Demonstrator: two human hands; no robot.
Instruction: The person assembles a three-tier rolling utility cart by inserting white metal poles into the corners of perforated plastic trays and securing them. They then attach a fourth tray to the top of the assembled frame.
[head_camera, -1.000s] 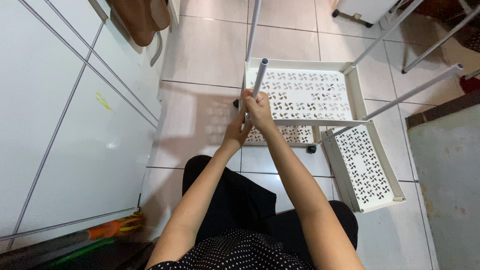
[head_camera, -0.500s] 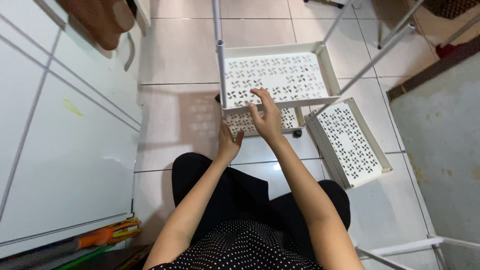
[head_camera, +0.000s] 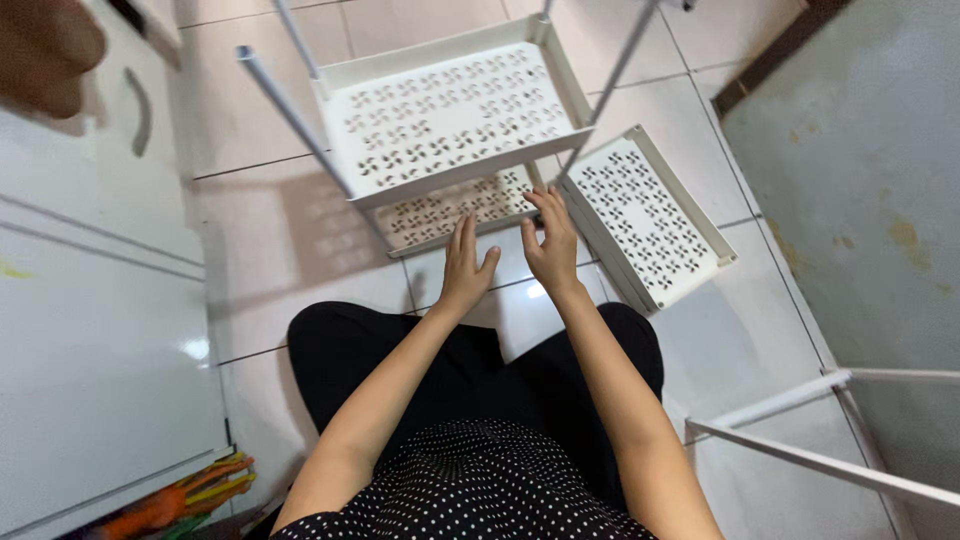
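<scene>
Both hands are open and hold nothing, fingers stretched out flat and pointing away from the person. The left hand (head_camera: 466, 268) hovers with its fingers slightly spread just at the near edge of the lower shelf (head_camera: 450, 212) of a white rack; whether the fingertips touch that edge cannot be told. The right hand (head_camera: 551, 243) sits just beside it to the right, fingers close together, its tips at the same shelf's near right corner.

The upper shelf (head_camera: 450, 115) stands farther off and higher, a white tray with cut-out fan patterns and a raised rim, carried on thin grey metal poles (head_camera: 300, 125) that rise toward the camera. To the right, a loose shelf tray (head_camera: 645, 215) of the same pattern lies tilted on the floor, close against the rack.

The floor (head_camera: 270, 250) is pale glossy tile with grey grout lines, catching a bright reflection near the hands. A white cabinet front (head_camera: 90, 350) fills the left side. On the right runs a worn grey-green wall (head_camera: 860, 180), and white metal bars (head_camera: 800, 400) cross the near right corner. Orange and green objects (head_camera: 185, 495) lie at the near left.
</scene>
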